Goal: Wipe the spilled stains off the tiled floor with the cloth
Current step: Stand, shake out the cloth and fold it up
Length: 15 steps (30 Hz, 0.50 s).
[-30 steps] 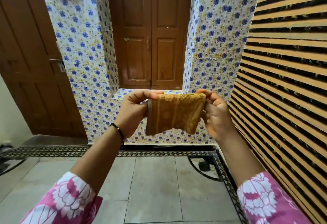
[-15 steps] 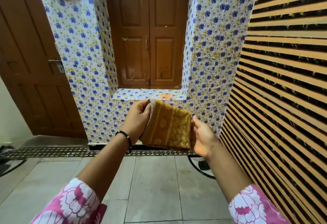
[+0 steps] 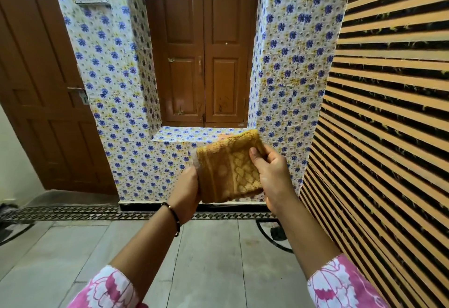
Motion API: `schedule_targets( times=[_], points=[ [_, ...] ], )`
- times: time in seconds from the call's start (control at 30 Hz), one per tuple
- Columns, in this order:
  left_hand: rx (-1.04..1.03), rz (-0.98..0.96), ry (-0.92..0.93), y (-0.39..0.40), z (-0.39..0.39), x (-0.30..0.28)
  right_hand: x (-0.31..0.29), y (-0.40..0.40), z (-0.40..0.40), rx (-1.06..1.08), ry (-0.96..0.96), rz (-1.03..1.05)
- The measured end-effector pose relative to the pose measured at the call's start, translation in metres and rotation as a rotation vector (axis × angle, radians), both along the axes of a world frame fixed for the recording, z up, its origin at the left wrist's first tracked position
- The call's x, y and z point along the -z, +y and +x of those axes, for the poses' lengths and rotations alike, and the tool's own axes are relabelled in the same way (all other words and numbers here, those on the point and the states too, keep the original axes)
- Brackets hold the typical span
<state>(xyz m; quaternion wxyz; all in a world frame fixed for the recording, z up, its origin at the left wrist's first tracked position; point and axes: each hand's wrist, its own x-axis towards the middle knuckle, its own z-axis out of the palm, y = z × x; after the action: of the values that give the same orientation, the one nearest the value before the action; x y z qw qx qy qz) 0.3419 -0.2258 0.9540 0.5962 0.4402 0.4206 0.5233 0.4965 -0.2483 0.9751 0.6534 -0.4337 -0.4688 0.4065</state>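
Observation:
A folded mustard-yellow patterned cloth (image 3: 228, 169) is held up in the air in front of me, well above the floor. My left hand (image 3: 187, 192) grips its left edge from behind, wrist with a black band. My right hand (image 3: 272, 176) holds the right side, thumb pressed on the cloth's face and fingers curled behind. The pale grey tiled floor (image 3: 209, 259) lies below my arms; faint brownish marks show on the tile near the middle.
A blue-flowered tiled wall with a recessed ledge (image 3: 192, 135) and brown shutters stands straight ahead. A brown door (image 3: 43, 103) is at the left, a striped slatted panel (image 3: 388, 123) close on the right. A patterned border strip (image 3: 73, 213) crosses the floor.
The cloth went from stretched wide between both hands to folded smaller. My right hand moved in and now grips its face; both hands dropped slightly lower.

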Motion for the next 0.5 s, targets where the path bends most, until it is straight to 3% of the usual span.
schedule_targets(
  times=[0.13, 0.23, 0.37, 0.5],
  points=[
    [0.159, -0.084, -0.170, -0.009, 0.003, 0.001, 0.001, -0.002, 0.014, 0.085, -0.039, 0.006],
    [0.216, 0.077, -0.016, -0.015, 0.009, 0.008, 0.012, -0.004, 0.029, 0.089, -0.007, -0.103],
    [0.043, 0.221, 0.043, -0.029, 0.020, 0.015, 0.030, -0.022, 0.049, -0.007, -0.013, -0.239],
    [0.056, 0.306, 0.085, -0.050, 0.028, 0.023, 0.050, -0.055, 0.064, -0.091, 0.064, -0.178]
  ],
)
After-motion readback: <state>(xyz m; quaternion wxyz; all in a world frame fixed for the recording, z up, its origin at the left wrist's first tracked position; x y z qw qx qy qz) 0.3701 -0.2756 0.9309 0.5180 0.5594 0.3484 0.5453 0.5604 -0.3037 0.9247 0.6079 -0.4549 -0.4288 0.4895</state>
